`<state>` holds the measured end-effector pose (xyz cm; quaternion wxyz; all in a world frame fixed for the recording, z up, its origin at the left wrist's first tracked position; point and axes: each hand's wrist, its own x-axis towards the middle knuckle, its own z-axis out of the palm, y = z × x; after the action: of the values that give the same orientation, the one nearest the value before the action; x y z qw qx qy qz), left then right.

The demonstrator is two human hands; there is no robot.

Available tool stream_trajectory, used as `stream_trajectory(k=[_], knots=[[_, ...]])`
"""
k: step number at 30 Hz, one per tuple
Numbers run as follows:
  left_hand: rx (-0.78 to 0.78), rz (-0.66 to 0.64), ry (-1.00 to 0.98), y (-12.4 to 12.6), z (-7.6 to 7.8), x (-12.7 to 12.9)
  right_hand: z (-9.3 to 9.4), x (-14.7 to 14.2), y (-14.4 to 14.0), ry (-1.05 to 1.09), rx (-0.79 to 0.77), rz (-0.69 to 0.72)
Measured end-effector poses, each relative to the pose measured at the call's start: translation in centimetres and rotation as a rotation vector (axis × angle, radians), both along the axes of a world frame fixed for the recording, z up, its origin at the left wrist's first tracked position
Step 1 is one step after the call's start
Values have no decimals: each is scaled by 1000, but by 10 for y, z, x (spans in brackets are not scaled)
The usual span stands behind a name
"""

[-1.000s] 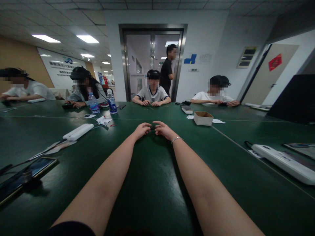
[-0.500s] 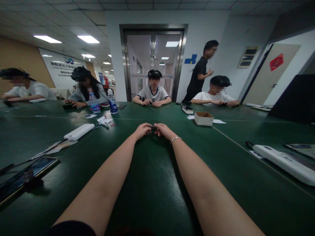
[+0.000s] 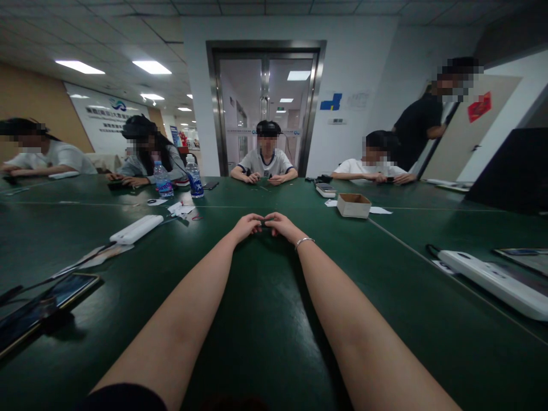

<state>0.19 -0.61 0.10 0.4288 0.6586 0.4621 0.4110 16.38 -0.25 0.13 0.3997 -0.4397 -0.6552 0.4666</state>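
Both hands pinch one small dark object [image 3: 264, 222] between fingertips — left hand [image 3: 247, 226] and right hand [image 3: 280, 225] meet above the green surface [image 3: 265, 319], well short of the cardboard box [image 3: 353, 205]. Risk: object tiny, fingertip-only grip — could slip and vanish against the dark surface.

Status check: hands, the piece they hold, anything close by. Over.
Left hand and right hand pinch small dark object together over green table. Object too small to identify. Cardboard box off right, apart.
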Motion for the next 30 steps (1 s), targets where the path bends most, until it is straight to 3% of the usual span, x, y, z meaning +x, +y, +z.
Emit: stream_trajectory(k=[3,8,13,18,25,30], knots=[[0,-3,4,-1,1,1,-1,3,1,104,-56,43],[-12,9,5,-3,2,2,-1,4,3,54,-40,25],[-12,0,9,-2,2,1,0,5,-1,157,-82,65],[-4,-3,3,1,0,1,2,3,-2,37,-44,30],[-13,-10,8,-2,1,1,2,5,-3,119,-100,60],[-23,8,3,-3,3,0,3,1,-3,4,-16,18]])
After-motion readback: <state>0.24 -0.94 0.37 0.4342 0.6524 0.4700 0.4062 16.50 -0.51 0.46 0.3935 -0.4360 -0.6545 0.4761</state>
